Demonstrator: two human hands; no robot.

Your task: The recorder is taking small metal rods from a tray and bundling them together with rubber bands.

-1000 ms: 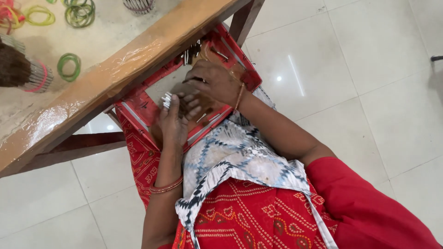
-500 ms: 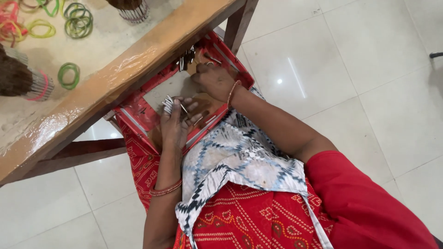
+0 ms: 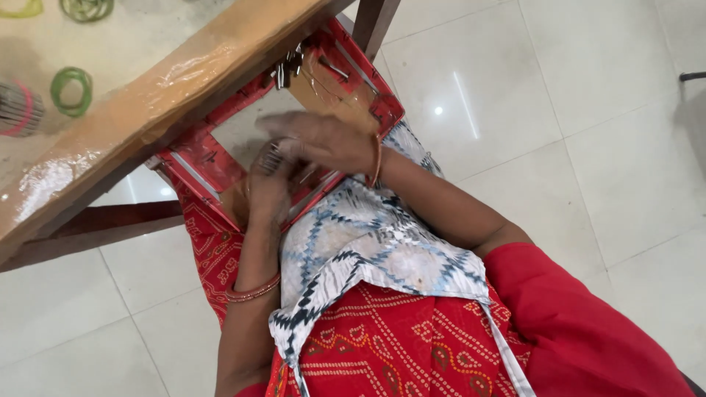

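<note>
My left hand is closed around a small stack of thin silver bangles, held over an open red box on my lap. My right hand lies across the top of the left hand. It is blurred, its fingers stretch left toward the bangles, and I see nothing held in it. The box has a brown cardboard floor and sits partly under the table edge. Both wrists wear thin copper-coloured bangles.
A wooden table edge runs diagonally above the box, with a table leg behind it. On the tabletop lie green bangles and a bangle stand. A bunch of metal pieces hangs at the box's far rim. White floor tiles surround me.
The view has come closer to the box. My right hand slid left over the left hand, and the left hand with the silver bangles sank a little lower in the box.
</note>
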